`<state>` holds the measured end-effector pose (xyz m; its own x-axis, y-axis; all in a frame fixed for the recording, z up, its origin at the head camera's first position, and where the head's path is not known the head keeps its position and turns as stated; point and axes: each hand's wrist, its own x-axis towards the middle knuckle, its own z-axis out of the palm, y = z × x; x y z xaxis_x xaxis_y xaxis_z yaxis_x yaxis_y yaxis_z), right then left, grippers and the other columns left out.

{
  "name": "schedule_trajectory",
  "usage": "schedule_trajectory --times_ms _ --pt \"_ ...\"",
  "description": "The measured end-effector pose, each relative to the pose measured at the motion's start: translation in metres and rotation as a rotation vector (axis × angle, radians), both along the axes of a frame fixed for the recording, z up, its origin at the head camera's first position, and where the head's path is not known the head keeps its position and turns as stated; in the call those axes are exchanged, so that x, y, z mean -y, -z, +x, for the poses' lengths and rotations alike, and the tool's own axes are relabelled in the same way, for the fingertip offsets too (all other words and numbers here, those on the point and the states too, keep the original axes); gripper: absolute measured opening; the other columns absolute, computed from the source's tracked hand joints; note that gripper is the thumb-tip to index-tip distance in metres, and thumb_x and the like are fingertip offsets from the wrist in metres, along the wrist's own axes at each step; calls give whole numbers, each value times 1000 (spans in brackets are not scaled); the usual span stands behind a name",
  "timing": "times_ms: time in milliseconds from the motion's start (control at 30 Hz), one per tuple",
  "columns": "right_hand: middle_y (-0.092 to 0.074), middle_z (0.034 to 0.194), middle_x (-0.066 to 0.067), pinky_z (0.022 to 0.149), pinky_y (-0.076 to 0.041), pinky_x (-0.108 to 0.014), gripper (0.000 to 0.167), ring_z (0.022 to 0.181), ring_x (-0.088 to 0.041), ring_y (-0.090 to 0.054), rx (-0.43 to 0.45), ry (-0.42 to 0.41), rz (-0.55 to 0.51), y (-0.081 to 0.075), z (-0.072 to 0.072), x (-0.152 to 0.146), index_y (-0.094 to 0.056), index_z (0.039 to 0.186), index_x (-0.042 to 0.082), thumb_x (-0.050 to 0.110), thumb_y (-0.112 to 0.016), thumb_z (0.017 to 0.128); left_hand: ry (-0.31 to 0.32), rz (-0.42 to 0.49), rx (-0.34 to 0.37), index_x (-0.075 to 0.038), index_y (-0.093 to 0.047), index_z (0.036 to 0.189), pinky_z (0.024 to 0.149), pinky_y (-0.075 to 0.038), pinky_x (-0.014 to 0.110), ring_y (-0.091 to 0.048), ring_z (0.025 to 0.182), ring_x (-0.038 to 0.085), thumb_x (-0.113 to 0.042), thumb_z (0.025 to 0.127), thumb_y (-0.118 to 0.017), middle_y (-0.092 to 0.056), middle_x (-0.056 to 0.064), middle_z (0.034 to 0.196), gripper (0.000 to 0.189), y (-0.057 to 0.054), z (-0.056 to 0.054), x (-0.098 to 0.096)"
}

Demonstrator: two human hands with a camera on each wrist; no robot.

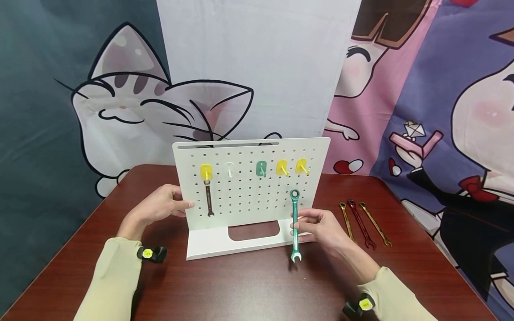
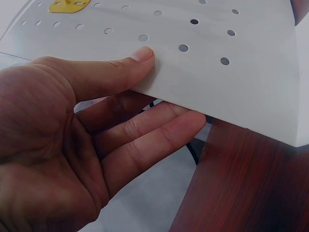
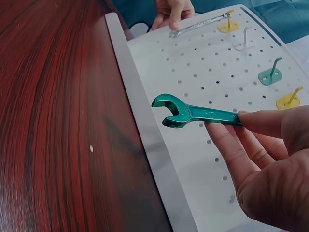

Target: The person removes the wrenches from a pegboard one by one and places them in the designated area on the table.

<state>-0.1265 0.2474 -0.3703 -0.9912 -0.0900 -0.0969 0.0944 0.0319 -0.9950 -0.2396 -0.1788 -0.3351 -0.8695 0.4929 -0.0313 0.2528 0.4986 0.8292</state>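
Head view: at eight o'clock, my left hand (image 1: pixel 159 207) pinches the edge of the pegboard (image 1: pixel 243 215); at five o'clock, the green wrench (image 1: pixel 295 207), pinched mid-shank by my right hand (image 1: pixel 322 227), should handle rigid, moderately heavy, slick. Grip mid-shank.

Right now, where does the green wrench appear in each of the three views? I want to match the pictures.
Head: the green wrench is right of centre, in the right hand, before the pegboard.
Left wrist: not in the picture.
Right wrist: near the centre, open end towards the left.
Shared landmark: the pegboard, in all three.
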Motion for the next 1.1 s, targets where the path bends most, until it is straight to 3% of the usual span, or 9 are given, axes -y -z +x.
schedule_trajectory --times_ms 267,467,700,1100 --pt "-80 93 -5 79 -67 -41 26 84 -19 -80 9 -7 -31 4 -1 -13 -72 121 -2 -2 -74 95 6 1 -4 8 -69 131 87 -66 50 -78 100 33 -5 99 -72 -75 26 123 35 0 -1 0" --pt "-81 97 -4 79 -67 -43 39 85 -21 -80 24 16 -14 7 -1 -21 -62 131 -13 -1 -75 95 3 1 -3 8 -69 130 87 -66 49 -78 101 33 -5 98 -72 -75 26 123 35 0 -2 -1" --pt "-81 103 -7 79 -67 -44 52 90 -27 -81 31 41 17 8 -1 -27 -55 141 -14 1 -76 95 0 -1 0 7 -69 130 87 -66 49 -78 100 32 -6 98 -72 -75 26 122 35 0 -1 -1" --pt "-81 105 -9 79 -67 -42 54 87 -24 -80 29 43 37 7 0 -45 -52 143 -13 -1 -75 95 -2 4 3 8 -70 130 87 -66 49 -78 101 32 -6 98 -72 -75 26 122 34 0 -1 -1"
